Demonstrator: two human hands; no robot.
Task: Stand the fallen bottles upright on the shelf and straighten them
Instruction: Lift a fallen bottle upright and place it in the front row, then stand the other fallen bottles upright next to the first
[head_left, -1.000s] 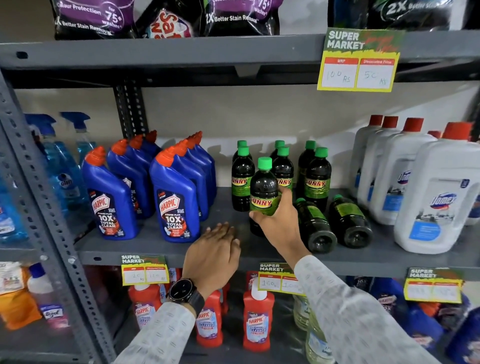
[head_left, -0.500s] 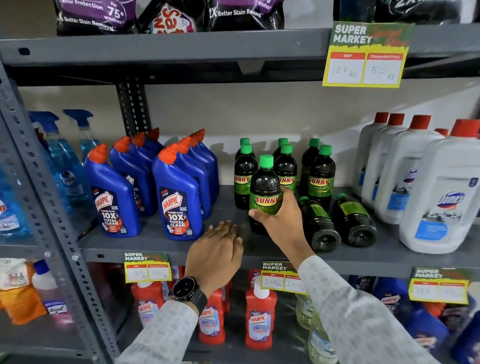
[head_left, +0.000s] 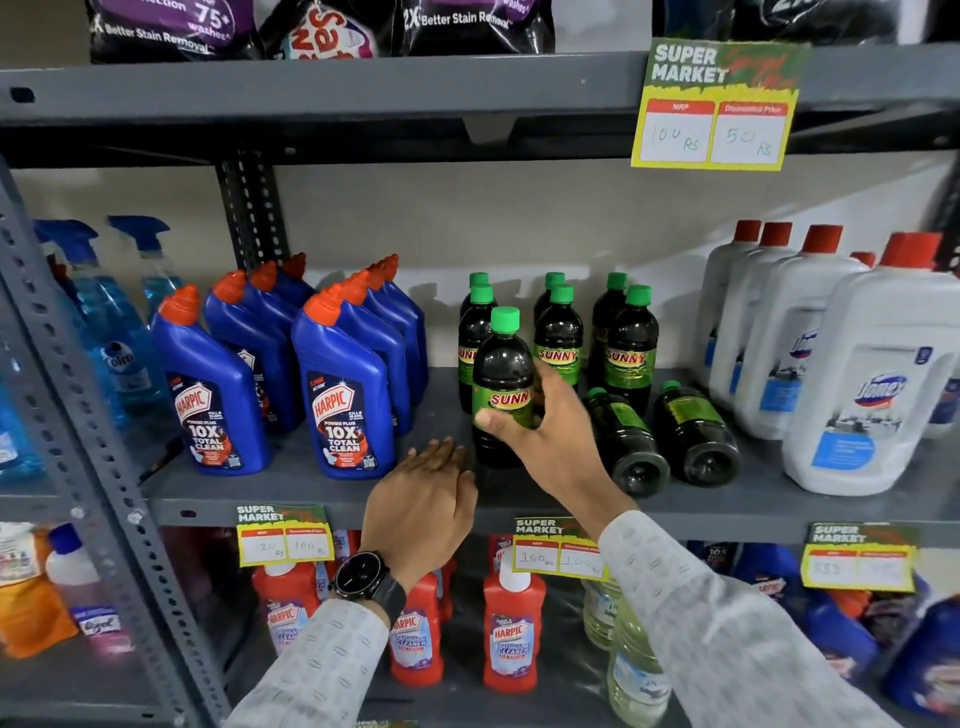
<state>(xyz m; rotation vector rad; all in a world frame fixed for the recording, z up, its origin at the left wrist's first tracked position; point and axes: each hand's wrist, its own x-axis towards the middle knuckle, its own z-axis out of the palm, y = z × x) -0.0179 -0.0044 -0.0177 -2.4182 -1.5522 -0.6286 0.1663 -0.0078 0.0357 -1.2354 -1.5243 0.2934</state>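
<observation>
My right hand (head_left: 545, 436) grips a dark green-capped Sunny bottle (head_left: 501, 369) that stands upright at the front of the grey shelf (head_left: 322, 493). Behind it stand several more Sunny bottles (head_left: 628, 348) in rows. To the right, two Sunny bottles lie on their sides with bases toward me: one (head_left: 626, 441) beside my wrist, another (head_left: 693, 431) further right. My left hand (head_left: 421, 499) rests palm down, fingers together, on the shelf's front edge and holds nothing.
Blue Harpic bottles (head_left: 343, 395) stand in rows on the left. Large white red-capped jugs (head_left: 872, 384) fill the right. Blue spray bottles (head_left: 109, 332) sit past the upright post (head_left: 88, 457). Price tags (head_left: 714, 109) hang from the shelf edges. Red bottles (head_left: 511, 629) stand below.
My right hand has turned the held Sunny bottle so its label faces front and has stayed on it. My left hand has stayed on the shelf edge.
</observation>
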